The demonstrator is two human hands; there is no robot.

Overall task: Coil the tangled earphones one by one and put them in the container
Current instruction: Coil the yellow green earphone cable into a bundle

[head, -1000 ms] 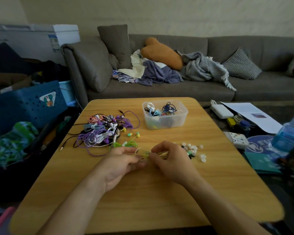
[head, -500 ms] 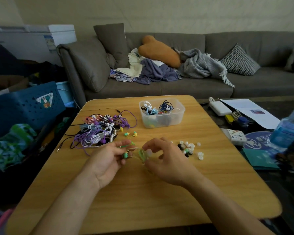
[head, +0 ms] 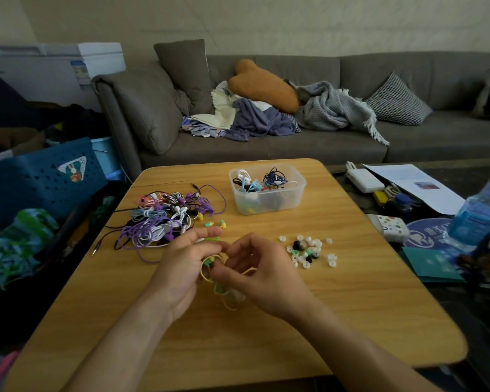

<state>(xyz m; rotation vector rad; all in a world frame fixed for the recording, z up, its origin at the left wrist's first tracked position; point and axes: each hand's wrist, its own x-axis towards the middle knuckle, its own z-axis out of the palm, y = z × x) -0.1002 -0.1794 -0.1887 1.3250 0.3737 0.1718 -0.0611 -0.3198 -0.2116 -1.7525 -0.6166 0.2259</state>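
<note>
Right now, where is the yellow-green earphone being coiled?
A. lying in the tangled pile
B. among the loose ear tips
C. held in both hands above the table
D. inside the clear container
C: the left hand and right hand both pinch the yellow-green earphone, apart from the clear container and the tangled pile.

Smooth wood-grain table point(head: 351, 301), translucent plastic container point(head: 292, 193)
</note>
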